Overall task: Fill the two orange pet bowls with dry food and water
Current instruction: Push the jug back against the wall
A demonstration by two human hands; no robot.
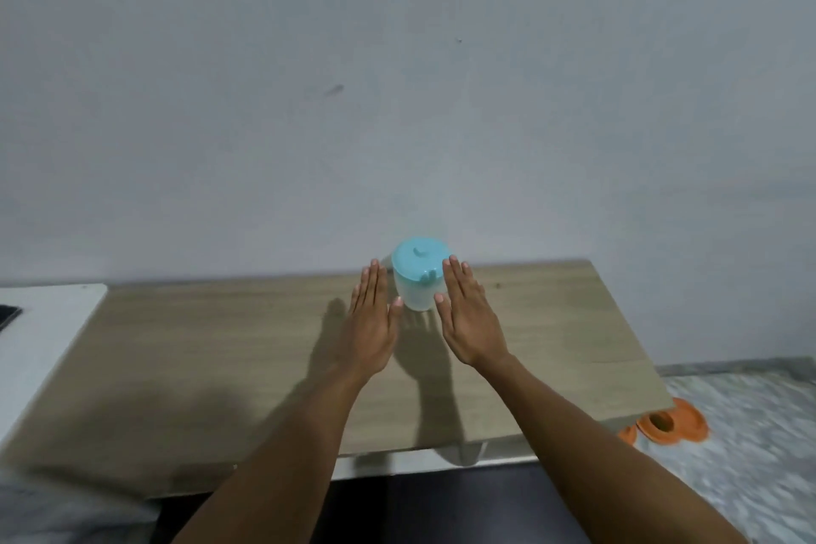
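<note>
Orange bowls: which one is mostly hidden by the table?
The bowl tucked under the table corner, only a sliver showing; the other bowl shows its hollow.

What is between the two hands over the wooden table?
In the head view, a translucent container with a light blue lid stands on the table between the left hand and the right hand.

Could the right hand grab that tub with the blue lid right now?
Probably yes. The right hand is open right beside the blue-lidded tub on the wooden table, with nothing between them.
</note>
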